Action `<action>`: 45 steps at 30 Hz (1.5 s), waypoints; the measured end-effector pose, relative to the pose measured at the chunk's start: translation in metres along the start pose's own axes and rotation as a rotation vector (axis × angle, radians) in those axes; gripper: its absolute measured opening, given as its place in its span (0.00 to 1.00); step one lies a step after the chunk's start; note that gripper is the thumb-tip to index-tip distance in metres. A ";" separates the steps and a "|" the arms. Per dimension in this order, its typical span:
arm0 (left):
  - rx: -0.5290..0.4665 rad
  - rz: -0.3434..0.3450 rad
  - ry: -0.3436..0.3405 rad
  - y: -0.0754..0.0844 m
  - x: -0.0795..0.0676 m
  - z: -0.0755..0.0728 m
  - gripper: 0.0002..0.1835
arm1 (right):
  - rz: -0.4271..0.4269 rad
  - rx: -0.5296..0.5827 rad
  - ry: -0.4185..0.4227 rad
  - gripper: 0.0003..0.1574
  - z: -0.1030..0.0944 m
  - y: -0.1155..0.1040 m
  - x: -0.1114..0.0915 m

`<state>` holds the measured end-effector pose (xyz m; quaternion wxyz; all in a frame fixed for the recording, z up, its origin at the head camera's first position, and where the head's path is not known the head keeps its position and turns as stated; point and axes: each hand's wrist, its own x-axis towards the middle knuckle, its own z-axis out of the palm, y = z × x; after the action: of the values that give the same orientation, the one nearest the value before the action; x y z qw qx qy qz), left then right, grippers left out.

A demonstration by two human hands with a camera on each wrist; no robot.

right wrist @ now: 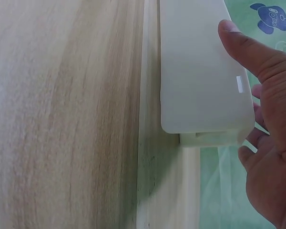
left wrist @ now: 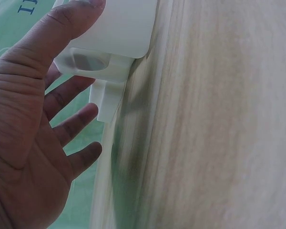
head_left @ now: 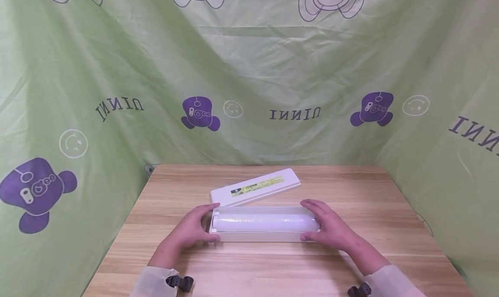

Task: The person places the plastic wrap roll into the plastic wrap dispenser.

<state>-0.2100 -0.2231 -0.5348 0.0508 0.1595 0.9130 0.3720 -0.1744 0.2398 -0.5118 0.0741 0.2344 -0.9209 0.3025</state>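
Note:
An uncovered white cling film dispenser box (head_left: 261,237) sits lengthwise on the table in the head view. Inside it lies a shiny roll of cling film (head_left: 266,222). My left hand (head_left: 190,227) holds the box's left end, thumb on the front wall and fingers toward the back. At the opposite end my right hand (head_left: 332,227) grips likewise, its thumb against the front face, as the right wrist view of the box (right wrist: 205,71) shows. Just behind, the white lid (head_left: 255,188) with a yellow-green label lies at a slant, its left end close to the box.
The light wood-grain table (head_left: 249,266) reaches back to a green curtain (head_left: 249,72) printed with purple bears, which also hangs along both sides. Small black wrist devices (head_left: 181,283) show at the sleeves.

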 end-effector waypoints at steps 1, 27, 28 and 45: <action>-0.002 -0.001 0.000 0.000 0.000 0.000 0.61 | 0.002 -0.003 0.000 0.63 0.000 0.001 0.000; -0.014 0.007 0.003 0.003 0.000 -0.002 0.60 | 0.059 0.011 0.013 0.70 -0.002 0.025 -0.012; -0.012 0.009 0.003 0.003 0.000 -0.002 0.60 | 0.072 0.014 0.009 0.70 -0.003 0.025 -0.013; -0.007 0.010 -0.003 0.001 0.000 -0.001 0.61 | 0.172 0.042 -0.006 0.71 -0.001 0.028 -0.019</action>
<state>-0.2097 -0.2231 -0.5334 0.0510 0.1643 0.9109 0.3750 -0.1713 0.2675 -0.5307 0.0402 0.1570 -0.9313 0.3263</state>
